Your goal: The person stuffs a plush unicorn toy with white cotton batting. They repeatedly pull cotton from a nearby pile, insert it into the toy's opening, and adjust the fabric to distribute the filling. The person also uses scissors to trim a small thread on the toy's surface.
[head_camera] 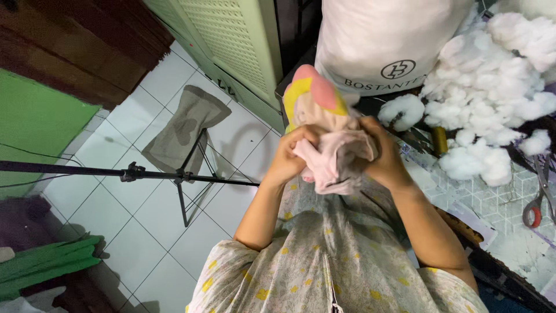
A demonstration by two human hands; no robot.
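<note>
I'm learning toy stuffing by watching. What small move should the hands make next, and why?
Probably the right hand should reach for a tuft from the white stuffing pile. Both it and the left hand grip the limp pink plush toy, which looks unfilled.

2 hands (pixel 288 155) (pixel 382 155), 1 soft toy (pixel 324 124), 1 white bag (pixel 382 40), 1 scissors (pixel 540 197), 1 tripod (pixel 182 174), 1 stuffing heap (pixel 492 98).

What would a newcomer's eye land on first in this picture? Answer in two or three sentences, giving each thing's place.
At the centre, the left hand and right hand grip a limp pink plush toy with yellow and pink on its top. To the upper right, a heap of white stuffing lies by a white bag; red-handled scissors rest at the right edge.
</note>
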